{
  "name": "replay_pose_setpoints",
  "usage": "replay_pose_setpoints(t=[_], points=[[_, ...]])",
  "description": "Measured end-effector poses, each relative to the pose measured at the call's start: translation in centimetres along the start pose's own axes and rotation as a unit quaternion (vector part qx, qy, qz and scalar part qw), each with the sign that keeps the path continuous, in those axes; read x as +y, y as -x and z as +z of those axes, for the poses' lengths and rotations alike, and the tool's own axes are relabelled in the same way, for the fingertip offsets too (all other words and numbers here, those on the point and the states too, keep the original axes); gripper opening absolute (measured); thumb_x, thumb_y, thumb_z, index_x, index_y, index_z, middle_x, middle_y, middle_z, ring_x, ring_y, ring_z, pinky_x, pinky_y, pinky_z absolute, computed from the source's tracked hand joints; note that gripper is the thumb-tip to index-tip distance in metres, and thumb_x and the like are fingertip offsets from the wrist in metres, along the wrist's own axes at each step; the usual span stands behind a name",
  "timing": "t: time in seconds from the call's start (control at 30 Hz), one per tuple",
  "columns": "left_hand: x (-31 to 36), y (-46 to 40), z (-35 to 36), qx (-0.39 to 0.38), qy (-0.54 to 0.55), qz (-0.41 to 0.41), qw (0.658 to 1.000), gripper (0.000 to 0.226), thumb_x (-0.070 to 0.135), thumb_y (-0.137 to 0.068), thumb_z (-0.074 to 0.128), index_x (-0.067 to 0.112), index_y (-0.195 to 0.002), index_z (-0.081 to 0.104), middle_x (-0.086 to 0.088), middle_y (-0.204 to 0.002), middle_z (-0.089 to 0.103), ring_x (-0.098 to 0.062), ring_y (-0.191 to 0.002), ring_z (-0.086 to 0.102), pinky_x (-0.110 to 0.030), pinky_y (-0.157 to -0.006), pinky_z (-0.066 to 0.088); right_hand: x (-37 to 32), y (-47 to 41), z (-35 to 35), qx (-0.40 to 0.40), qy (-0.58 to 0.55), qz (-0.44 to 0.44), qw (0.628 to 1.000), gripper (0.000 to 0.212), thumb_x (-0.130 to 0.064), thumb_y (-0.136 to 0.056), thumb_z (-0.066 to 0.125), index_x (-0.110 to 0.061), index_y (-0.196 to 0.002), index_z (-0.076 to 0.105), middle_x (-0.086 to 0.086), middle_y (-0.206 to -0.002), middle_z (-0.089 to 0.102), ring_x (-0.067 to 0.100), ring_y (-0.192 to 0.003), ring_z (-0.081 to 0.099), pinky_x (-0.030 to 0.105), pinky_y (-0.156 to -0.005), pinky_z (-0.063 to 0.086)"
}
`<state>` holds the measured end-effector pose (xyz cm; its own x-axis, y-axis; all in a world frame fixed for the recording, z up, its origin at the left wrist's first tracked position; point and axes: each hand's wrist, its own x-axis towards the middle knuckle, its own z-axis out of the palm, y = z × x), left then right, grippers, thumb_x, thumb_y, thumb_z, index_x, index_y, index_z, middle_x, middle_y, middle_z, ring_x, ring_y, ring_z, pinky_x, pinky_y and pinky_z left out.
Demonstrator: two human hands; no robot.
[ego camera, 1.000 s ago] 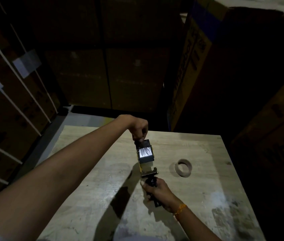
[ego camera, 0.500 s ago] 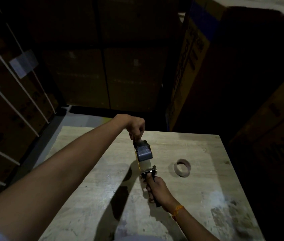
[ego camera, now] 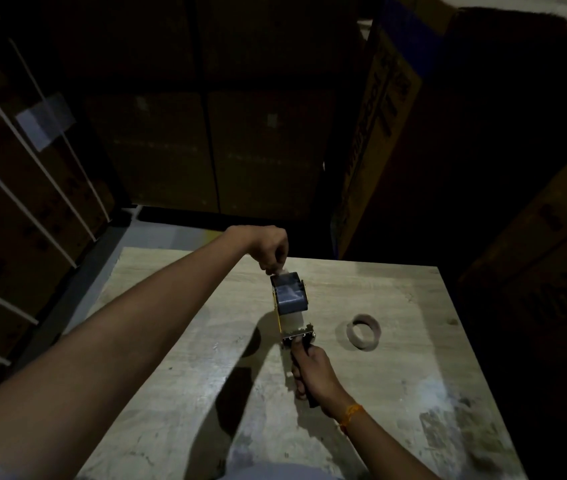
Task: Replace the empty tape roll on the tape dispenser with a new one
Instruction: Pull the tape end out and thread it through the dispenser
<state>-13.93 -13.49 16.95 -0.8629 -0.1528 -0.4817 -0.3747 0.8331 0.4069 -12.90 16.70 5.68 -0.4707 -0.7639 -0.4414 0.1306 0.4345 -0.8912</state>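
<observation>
A tape dispenser [ego camera: 296,332] with a yellow frame and a toothed metal blade is held over the middle of a pale wooden table [ego camera: 178,341]. A new roll of clear tape [ego camera: 289,296] sits on it. My right hand [ego camera: 313,375] grips the dispenser's black handle from the near side. My left hand [ego camera: 271,249] is at the far end of the roll, its fingers pinched on the roll's top edge, apparently on the tape's loose end. The empty brown cardboard core [ego camera: 365,331] lies on the table to the right of the dispenser, apart from both hands.
Stacked cardboard boxes [ego camera: 379,116] wall in the table at the back and right. More strapped boxes [ego camera: 15,202] with white labels stand on the left. The room is dim. A grey floor strip [ego camera: 157,233] shows beyond the table's far left corner.
The dispenser and both hands shifted slightly toward the far side of the table. The roll's glare faded as it tilted. The empty core has not moved.
</observation>
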Motion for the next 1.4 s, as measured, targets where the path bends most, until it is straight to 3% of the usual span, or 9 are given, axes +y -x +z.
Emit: replay_pose_setpoints(t=[0.07,0.23,0.53,0.63,0.8,0.93,1.1,1.27,1.4], points=[[-0.1,0.0,0.0,0.008,0.015,-0.007,1.000,0.004,0.007,-0.090,0.079,0.009,-0.093,0.077,-0.001,-0.083,0.078,-0.010,-0.073,0.076,-0.026,-0.068,0.062,0.1,0.1,-0.1,-0.004,0.000,0.001,1.000,0.058,-0.069,-0.091,0.047,-0.020,-0.060,0.045,0.001,-0.049,0.042,0.016,-0.037,0.040,0.023,-0.042,0.035],[-0.3,0.1,-0.4,0.014,0.031,-0.038,0.999,0.019,0.008,-0.083,0.085,0.002,-0.099,0.078,-0.012,-0.091,0.081,-0.020,-0.082,0.081,-0.026,-0.066,0.065,0.4,0.7,-0.1,-0.009,0.021,0.011,1.000,0.058,-0.071,-0.090,0.048,-0.023,-0.056,0.046,0.001,-0.049,0.044,0.017,-0.037,0.040,0.022,-0.042,0.034],[-0.7,-0.5,-0.1,-0.017,-0.049,-0.105,0.993,0.040,0.025,-0.064,0.100,0.013,-0.097,0.080,-0.004,-0.099,0.077,-0.024,-0.097,0.073,-0.045,-0.087,0.065,-0.6,1.6,0.6,-0.040,0.013,0.008,0.999,0.058,-0.060,-0.099,0.049,-0.018,-0.058,0.046,0.003,-0.049,0.044,0.017,-0.036,0.042,0.024,-0.042,0.036],[-0.8,-0.4,-0.2,-0.027,-0.070,-0.114,0.991,0.044,0.027,-0.064,0.099,0.011,-0.101,0.079,-0.006,-0.103,0.078,-0.023,-0.099,0.073,-0.044,-0.090,0.064,-0.6,1.7,0.6,-0.045,0.015,0.011,0.999,0.057,-0.058,-0.099,0.050,-0.017,-0.059,0.048,0.004,-0.050,0.046,0.018,-0.037,0.042,0.024,-0.042,0.037],[-1.0,-0.3,-0.5,0.001,-0.087,-0.120,0.989,0.032,0.016,-0.072,0.095,0.007,-0.099,0.080,-0.009,-0.101,0.079,-0.024,-0.098,0.075,-0.041,-0.088,0.064,-0.8,2.1,0.7,-0.044,0.019,0.003,0.999,0.057,-0.062,-0.095,0.054,-0.018,-0.059,0.048,0.006,-0.050,0.046,0.017,-0.036,0.042,0.023,-0.041,0.035],[-1.1,0.1,-0.7,0.016,-0.093,-0.122,0.988,0.036,0.020,-0.067,0.099,0.009,-0.096,0.080,-0.006,-0.098,0.078,-0.022,-0.093,0.072,-0.039,-0.083,0.064,-1.0,2.3,0.9,-0.044,0.026,0.000,0.999,0.059,-0.061,-0.097,0.054,-0.023,-0.052,0.046,0.006,-0.047,0.044,0.017,-0.035,0.041,0.022,-0.041,0.035],[-1.9,0.1,-0.1,0.031,-0.091,-0.122,0.988,0.030,0.017,-0.075,0.093,0.010,-0.100,0.078,-0.007,-0.100,0.078,-0.023,-0.094,0.074,-0.041,-0.084,0.064,-1.3,2.0,1.1,-0.023,0.002,0.031,0.999,0.058,-0.066,-0.093,0.053,-0.018,-0.062,0.046,0.002,-0.050,0.045,0.017,-0.036,0.041,0.022,-0.041,0.034],[-2.3,0.4,-0.2,0.048,0.015,-0.118,0.992,0.023,0.025,-0.094,0.077,0.006,-0.106,0.074,-0.011,-0.100,0.079,-0.028,-0.091,0.078,-0.042,-0.083,0.064,-1.3,1.7,0.8,-0.012,-0.030,0.054,0.998,0.060,-0.074,-0.080,0.056,-0.018,-0.061,0.045,0.002,-0.051,0.043,0.017,-0.037,0.038,0.022,-0.042,0.033],[-1.7,0.8,-0.6,0.010,0.199,-0.186,0.962,0.056,0.052,-0.099,0.062,-0.002,-0.112,0.070,-0.018,-0.098,0.080,-0.026,-0.083,0.079,-0.038,-0.069,0.064,-1.2,1.6,0.7,-0.011,-0.046,0.072,0.996,0.060,-0.075,-0.080,0.057,-0.019,-0.063,0.043,0.003,-0.052,0.042,0.017,-0.038,0.037,0.023,-0.043,0.032]])
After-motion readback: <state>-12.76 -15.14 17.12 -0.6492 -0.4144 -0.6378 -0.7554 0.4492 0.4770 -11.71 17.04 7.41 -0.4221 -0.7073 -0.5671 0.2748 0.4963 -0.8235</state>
